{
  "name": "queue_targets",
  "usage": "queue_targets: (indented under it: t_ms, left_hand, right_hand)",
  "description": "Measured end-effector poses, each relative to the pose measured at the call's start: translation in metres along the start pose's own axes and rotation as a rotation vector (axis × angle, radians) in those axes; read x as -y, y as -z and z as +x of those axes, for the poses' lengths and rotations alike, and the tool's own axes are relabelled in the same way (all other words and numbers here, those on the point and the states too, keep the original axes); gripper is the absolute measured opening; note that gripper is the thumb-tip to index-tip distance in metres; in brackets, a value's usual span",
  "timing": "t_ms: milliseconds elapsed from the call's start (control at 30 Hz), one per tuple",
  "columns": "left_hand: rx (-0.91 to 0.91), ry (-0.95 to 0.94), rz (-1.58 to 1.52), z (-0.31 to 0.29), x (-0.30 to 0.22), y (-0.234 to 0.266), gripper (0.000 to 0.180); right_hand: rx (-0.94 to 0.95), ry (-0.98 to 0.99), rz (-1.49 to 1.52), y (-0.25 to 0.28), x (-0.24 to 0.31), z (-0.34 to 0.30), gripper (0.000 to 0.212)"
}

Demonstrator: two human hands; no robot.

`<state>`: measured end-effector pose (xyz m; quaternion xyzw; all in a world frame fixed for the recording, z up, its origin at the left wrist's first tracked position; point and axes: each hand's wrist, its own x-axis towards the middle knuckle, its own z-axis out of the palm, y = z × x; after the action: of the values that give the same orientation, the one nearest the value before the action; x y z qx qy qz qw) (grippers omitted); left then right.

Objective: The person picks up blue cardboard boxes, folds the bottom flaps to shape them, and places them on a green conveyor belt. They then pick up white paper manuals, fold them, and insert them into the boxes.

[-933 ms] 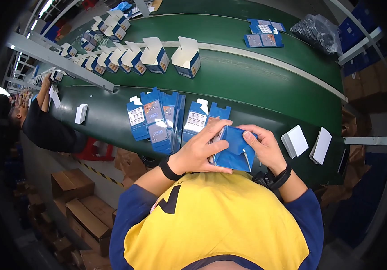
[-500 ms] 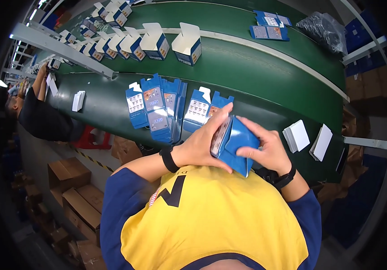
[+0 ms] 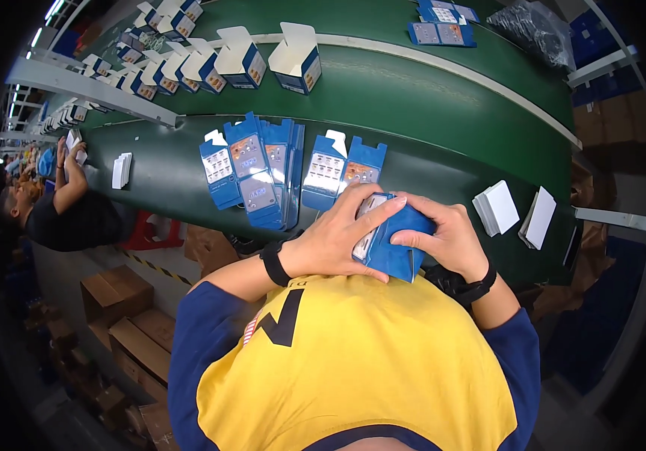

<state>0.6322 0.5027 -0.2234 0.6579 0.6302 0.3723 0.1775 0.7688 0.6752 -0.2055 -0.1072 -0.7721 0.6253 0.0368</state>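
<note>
Close to my chest, both my hands grip a blue cardboard carton, partly folded into shape. My left hand wraps its left side, with a finger laid across the upper edge and the thumb low down. On the other side, my right hand curls over the carton, thumb pressed on the blue face. Just beyond my left hand lies a flat blue carton with a printed panel. Left of it sits an overlapping stack of flat blue cartons. My fingers hide part of the held carton.
White card stacks lie on the green bench to the right. Across the raised divider stand open-topped cartons in rows. A metal bar crosses at the left. Farther left, a co-worker handles a white item.
My left fingers have come over the carton's upper edge, and my right fingers have drawn in closer. The carton sits slightly more upright. The co-worker's hands have moved.
</note>
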Motion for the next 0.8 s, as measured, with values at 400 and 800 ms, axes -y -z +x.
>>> queue_targets:
  t_ms: [400,800]
  left_hand:
    - [-0.052,0.067,-0.115,-0.001,0.0,-0.002,0.1]
    - [-0.06,0.047,-0.11,-0.005,0.001,-0.011,0.098]
  right_hand:
    - [-0.077,0.139,-0.16,-0.007,-0.012,0.005,0.047]
    - [0.037,0.155,-0.247,0.003,-0.009,0.001,0.046]
